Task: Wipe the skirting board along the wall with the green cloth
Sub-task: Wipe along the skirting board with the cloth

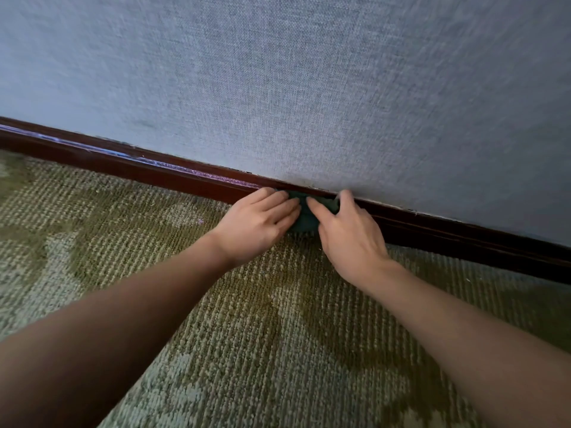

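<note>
So both arms are stretched out in front of me, and the cloth (306, 218) is bunched up right between my two grips, squashed against the skirting board (154, 172) where it meets the carpet (247, 335). Only a small dark green patch of it shows; the rest is under my fingers.

My left grip (256, 223) is spread apart, with the fingers laid fairly straight across the left side of the cloth, pressing it into the board rather than grabbing it. My right grip (349, 236) sits just to the right of that, nearly touching the left. Its thumb is stretched flat over the cloth and its fingers reach up to the top edge of the board, where the wall (309, 88) starts. Those fingertips are a bit blurry, so I honestly can't tell if they're hooked round the cloth or just pushing on it.

The board is dark reddish brown and runs off past both grips. Left of my left grip there's a pale, purplish sheen along its upper ledge. The carpet under my arms is a green and beige looped pattern.
</note>
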Demonstrator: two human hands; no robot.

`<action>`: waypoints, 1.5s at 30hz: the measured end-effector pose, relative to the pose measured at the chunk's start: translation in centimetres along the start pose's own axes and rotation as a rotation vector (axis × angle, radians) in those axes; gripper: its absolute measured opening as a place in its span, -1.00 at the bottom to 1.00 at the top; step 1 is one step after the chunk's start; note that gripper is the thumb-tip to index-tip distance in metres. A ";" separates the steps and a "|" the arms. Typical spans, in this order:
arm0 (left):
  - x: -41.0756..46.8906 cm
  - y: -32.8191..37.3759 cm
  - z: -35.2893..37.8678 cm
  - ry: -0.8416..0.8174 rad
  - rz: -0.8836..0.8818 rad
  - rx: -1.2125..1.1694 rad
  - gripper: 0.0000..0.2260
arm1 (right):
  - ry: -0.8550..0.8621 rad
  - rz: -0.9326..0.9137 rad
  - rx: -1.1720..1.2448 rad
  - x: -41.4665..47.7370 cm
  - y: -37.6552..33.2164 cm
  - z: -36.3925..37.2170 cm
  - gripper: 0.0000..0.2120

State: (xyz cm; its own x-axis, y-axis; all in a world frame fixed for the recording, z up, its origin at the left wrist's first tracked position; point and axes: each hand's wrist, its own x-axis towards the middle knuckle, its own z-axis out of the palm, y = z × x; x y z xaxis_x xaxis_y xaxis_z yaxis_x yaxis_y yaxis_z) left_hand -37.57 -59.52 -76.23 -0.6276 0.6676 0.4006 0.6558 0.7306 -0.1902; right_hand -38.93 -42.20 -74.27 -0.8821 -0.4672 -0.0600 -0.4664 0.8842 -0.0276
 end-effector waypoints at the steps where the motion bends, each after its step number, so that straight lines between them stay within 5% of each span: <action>1: 0.0 -0.2 0.0 0.007 -0.005 0.005 -0.75 | 0.024 -0.006 0.013 0.1 -0.1 -0.1 -0.55; 10: -0.3 -0.4 0.0 -0.021 -0.013 -0.002 -0.72 | 0.017 -0.035 -0.025 0.4 -0.3 0.5 -0.54; 18: -0.2 -0.2 -0.2 -0.049 -0.035 -0.047 -0.71 | 0.369 -0.333 -0.315 0.5 -0.5 1.5 -0.70; 30: -0.6 -0.6 -0.3 -0.043 0.015 -0.024 -0.80 | 0.333 -0.388 -0.117 0.5 0.0 1.4 -0.64; 45: -1.5 -1.5 -1.1 -0.163 -0.050 -0.051 -0.64 | 0.277 -0.353 -0.135 1.6 -1.7 0.6 -0.62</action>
State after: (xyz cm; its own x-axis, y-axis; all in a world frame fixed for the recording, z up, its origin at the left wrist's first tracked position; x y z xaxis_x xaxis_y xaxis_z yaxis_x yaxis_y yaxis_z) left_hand -37.15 -61.75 -75.51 -0.7168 0.6483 0.2569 0.6402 0.7578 -0.1261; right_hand -39.54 -44.44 -74.94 -0.6435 -0.7392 0.1988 -0.7295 0.6709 0.1330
